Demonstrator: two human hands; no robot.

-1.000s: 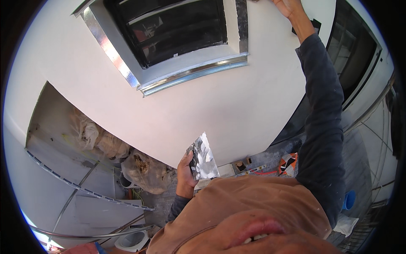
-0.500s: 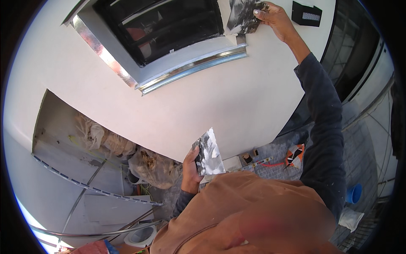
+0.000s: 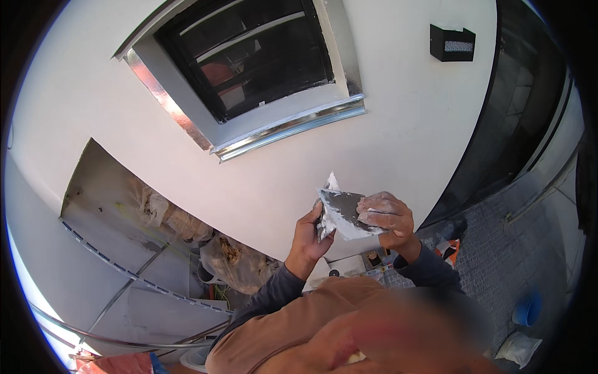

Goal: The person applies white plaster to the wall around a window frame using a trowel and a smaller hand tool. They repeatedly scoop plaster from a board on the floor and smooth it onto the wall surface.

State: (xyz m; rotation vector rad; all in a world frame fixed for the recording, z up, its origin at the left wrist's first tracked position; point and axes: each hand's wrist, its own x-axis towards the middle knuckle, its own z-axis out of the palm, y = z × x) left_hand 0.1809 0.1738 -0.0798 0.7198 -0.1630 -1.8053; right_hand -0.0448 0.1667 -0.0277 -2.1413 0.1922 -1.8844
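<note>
Low in the middle of the view, my left hand (image 3: 309, 240) is closed on a putty-smeared metal blade (image 3: 331, 179) that stands nearly upright. My right hand (image 3: 392, 224), its fingers coated in white, grips a second flat metal blade (image 3: 347, 209) laid against the first, with white putty on its face and edges. Beyond both hands is the white wall (image 3: 261, 196). It holds a dark-glazed window (image 3: 249, 59) with shiny metal trim (image 3: 293, 128) along the sill.
A black wall fixture (image 3: 453, 43) sits at upper right beside a dark glass door (image 3: 517, 112). Bagged material (image 3: 230, 262) lies in a recess at left, under a railing (image 3: 93, 338). A blue bucket (image 3: 526, 308), white sack (image 3: 517, 349) and orange item (image 3: 450, 249) rest on the floor.
My right hand has come down from the upper wall with its blade and now meets the one in my left hand. My left hand has moved slightly right.
</note>
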